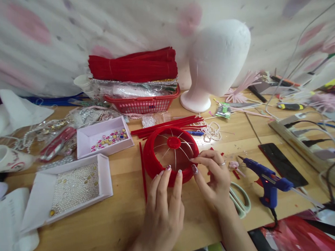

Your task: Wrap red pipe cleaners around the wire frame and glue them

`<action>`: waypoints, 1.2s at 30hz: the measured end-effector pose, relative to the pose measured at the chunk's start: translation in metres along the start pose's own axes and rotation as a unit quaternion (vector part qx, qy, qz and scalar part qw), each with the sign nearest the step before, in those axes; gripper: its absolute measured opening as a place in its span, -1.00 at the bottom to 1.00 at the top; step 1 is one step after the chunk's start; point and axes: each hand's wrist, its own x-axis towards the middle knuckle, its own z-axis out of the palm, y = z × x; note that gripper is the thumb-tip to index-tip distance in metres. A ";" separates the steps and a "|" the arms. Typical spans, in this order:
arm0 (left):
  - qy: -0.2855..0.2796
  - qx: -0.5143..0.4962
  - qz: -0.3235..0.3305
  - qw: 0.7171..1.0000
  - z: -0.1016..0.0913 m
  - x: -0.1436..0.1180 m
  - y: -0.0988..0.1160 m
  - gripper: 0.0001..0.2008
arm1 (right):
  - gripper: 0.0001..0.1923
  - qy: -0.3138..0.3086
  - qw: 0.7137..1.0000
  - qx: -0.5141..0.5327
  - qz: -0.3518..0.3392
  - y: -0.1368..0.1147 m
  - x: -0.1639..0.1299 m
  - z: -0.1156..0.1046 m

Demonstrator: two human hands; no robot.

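A round frame (pixel 149 156) wrapped in red fuzzy chenille stems lies on the wooden table in front of me. Thin silvery wires spread from a small red hub (pixel 173 142) across its open middle to the rim. My left hand (pixel 162 203) rests its outstretched, spread fingertips on the near rim; its thumb is hidden. At the near right rim, my right hand (pixel 212 177) pinches the frame between thumb and index finger, close to a wire's end. Loose red chenille stems (pixel 167 126) lie just behind the frame, and another stem (pixel 143 171) is along its left side.
Two white box trays hold gems (pixel 81 144) and pearl beads (pixel 104 180) at left. Behind stand a red basket (pixel 144 104) and a white foam head (pixel 217 60). To the right are green-handled scissors (pixel 244 205), a blue glue gun (pixel 268 180), a phone (pixel 283 165) and a power strip (pixel 296 142).
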 end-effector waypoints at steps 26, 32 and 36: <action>0.004 0.053 -0.035 0.998 0.008 0.008 0.017 -0.49 | -0.49 0.051 0.996 -0.040 -0.059 0.005 -0.001 0.001; 0.011 0.062 -0.049 0.997 0.011 0.009 0.022 -0.49 | -0.49 0.056 0.995 -0.059 -0.054 0.007 0.000 0.002; 0.011 0.068 -0.055 0.996 0.012 0.010 0.024 -0.47 | -0.47 0.041 0.998 -0.044 -0.034 0.008 -0.001 0.002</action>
